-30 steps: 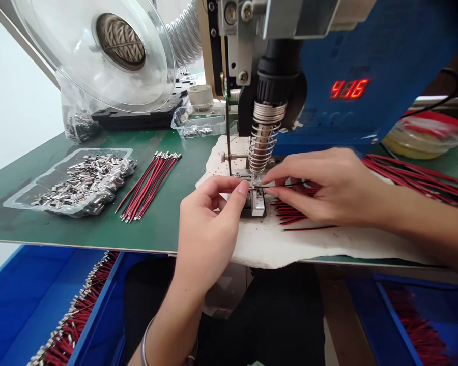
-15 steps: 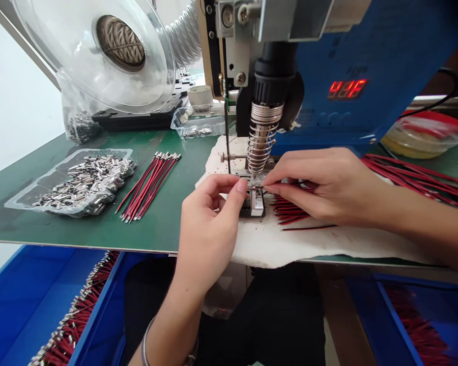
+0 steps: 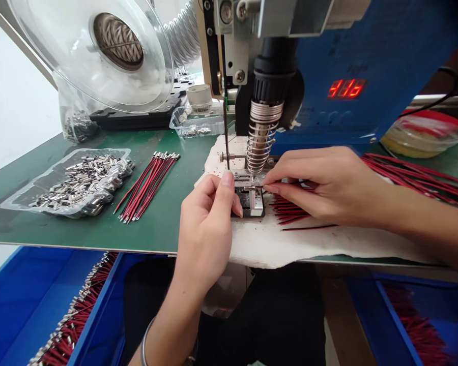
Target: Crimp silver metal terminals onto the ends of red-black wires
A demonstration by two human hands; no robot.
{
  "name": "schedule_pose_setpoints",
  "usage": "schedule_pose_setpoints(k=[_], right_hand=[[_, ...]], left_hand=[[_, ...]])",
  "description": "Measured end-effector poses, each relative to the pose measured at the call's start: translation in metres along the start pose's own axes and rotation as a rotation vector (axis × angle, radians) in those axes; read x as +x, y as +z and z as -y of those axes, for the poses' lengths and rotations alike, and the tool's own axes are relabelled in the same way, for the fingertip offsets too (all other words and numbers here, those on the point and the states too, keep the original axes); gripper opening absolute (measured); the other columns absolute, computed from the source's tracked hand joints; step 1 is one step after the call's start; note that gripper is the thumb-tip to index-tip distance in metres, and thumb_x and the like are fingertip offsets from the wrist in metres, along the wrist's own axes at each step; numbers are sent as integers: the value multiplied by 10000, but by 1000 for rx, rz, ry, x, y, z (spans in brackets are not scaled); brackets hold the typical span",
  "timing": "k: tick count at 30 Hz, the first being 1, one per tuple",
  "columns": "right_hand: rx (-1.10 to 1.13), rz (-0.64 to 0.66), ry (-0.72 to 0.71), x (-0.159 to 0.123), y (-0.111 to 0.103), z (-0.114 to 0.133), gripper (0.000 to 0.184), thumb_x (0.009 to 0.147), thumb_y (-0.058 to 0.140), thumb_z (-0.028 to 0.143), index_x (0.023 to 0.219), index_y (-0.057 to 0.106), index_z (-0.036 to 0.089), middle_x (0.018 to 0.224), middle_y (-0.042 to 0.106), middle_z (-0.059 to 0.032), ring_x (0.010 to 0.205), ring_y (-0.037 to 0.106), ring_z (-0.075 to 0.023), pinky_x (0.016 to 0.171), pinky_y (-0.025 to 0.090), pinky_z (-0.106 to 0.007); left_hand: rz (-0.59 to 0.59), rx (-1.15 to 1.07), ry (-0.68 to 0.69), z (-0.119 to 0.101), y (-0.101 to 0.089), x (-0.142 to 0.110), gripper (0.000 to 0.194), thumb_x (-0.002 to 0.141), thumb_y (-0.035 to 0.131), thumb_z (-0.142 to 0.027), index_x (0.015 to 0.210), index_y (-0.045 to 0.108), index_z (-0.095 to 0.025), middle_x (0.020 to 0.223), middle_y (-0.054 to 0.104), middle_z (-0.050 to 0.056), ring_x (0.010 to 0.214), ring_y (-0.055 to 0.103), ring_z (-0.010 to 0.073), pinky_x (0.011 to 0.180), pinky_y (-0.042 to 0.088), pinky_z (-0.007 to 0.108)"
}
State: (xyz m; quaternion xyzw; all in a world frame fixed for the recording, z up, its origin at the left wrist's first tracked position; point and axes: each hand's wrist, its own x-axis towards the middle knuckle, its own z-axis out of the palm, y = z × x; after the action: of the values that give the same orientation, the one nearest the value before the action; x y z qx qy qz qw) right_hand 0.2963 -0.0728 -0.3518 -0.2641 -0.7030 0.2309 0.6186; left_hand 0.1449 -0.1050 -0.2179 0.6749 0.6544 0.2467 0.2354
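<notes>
My right hand (image 3: 328,185) pinches a thin red-and-black wire (image 3: 256,187) and holds its end in the small metal fixture (image 3: 249,198) under the spring-wrapped iron tip (image 3: 260,137). My left hand (image 3: 209,223) sits just left of the fixture, fingers curled, thumb and forefinger pressed together with nothing visible between them. A loose heap of red wires (image 3: 290,209) lies under my right hand on the white cloth pad (image 3: 290,244).
A bundle of finished red wires (image 3: 147,185) and a clear tray of metal terminals (image 3: 76,180) lie on the green bench at left. A clear reel (image 3: 95,48) stands behind. The blue machine (image 3: 366,61) shows red digits. More red wires (image 3: 416,178) lie right; blue bins (image 3: 41,305) sit below.
My left hand has drawn back a little to the left from the fixture, and its thumb and forefinger have closed together. My right hand has kept the wire in place.
</notes>
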Motion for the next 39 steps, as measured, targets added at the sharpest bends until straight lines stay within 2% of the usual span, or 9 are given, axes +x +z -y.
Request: schedule_pose_setpoints(k=[5, 11, 17, 28, 39], right_hand=[[-14, -2, -16, 0, 0, -1, 156, 952, 552, 193, 928, 704, 215, 855, 696, -35, 735, 627, -167, 668, 475, -308], [-4, 8, -2, 0, 0, 0, 154, 943, 555, 201, 927, 704, 233, 859, 697, -32, 742, 636, -179, 670, 476, -316], [-9, 1, -11, -1, 1, -1, 151, 944, 558, 204, 940, 707, 223, 867, 698, -34, 749, 638, -177, 678, 475, -310], [-31, -12, -61, -2, 1, -2, 147, 943, 576, 165, 955, 717, 124, 861, 694, -56, 748, 620, -147, 677, 461, -274], [-29, -45, -45, -2, 2, -2, 110, 913, 613, 173, 928, 717, 143, 846, 698, -61, 731, 629, -153, 657, 464, -279]], left_hand=[[12, -4, -12, 0, 0, 0, 452, 948, 597, -463, 629, 456, -175, 575, 414, -2, 491, 302, 93, 436, 204, 266], [23, -7, -11, 0, -1, 0, 454, 964, 574, -453, 630, 446, -174, 558, 383, -8, 488, 291, 91, 439, 187, 268], [33, -2, -7, 0, -1, -1, 457, 968, 573, -439, 624, 437, -172, 557, 386, -8, 492, 297, 90, 447, 197, 269], [40, 15, -10, 1, -2, -1, 454, 986, 553, -409, 629, 435, -155, 556, 396, -19, 502, 316, 70, 472, 238, 237], [37, 17, -13, 0, -1, -2, 463, 986, 555, -409, 628, 418, -148, 549, 379, -28, 483, 281, 53, 459, 235, 219]])
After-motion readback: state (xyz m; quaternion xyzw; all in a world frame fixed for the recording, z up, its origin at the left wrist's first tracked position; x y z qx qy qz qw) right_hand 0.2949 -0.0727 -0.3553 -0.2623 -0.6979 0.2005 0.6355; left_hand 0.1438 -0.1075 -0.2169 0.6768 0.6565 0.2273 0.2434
